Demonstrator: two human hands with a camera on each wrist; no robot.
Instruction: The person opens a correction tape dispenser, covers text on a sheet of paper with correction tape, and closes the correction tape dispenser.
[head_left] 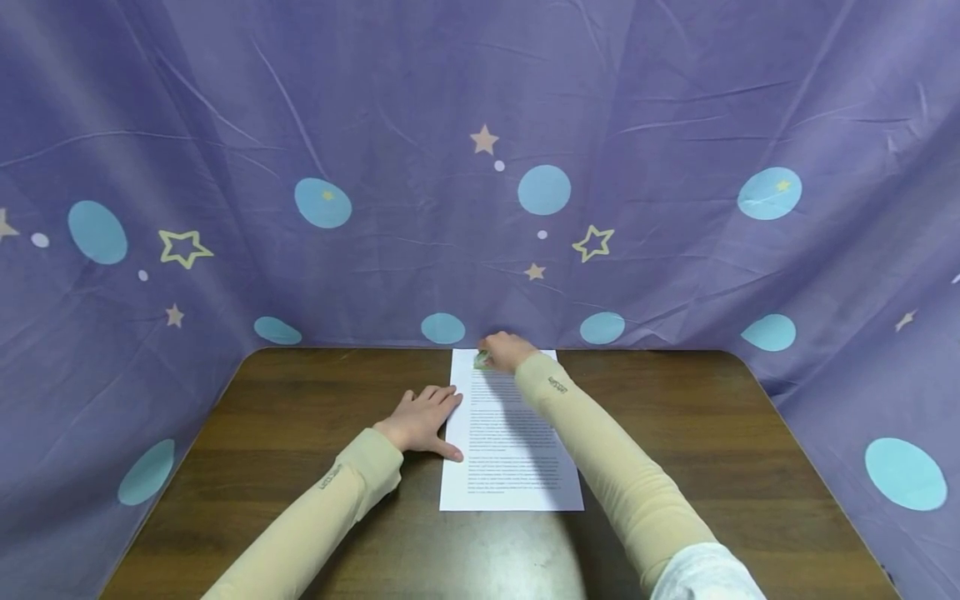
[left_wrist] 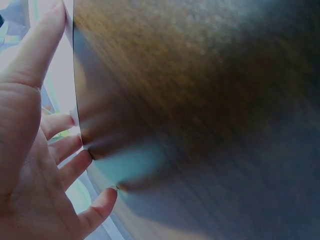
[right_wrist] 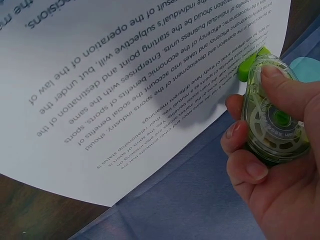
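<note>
A printed sheet of paper (head_left: 510,467) lies on the table, its top end at the far edge. My right hand (head_left: 507,352) grips a clear correction tape (right_wrist: 272,130) with a green tip, between thumb and curled fingers. In the head view the correction tape (head_left: 482,359) is at the top left of the sheet, by the first lines of text. Whether its tip touches the paper cannot be told. My left hand (head_left: 423,422) rests with spread fingers at the sheet's left edge; in the left wrist view its thumb (left_wrist: 37,47) lies over the paper's edge.
The dark wooden table (head_left: 675,433) extends to both sides of the sheet. A purple curtain (head_left: 420,208) with stars and blue spots hangs right behind the table's far edge and along both sides.
</note>
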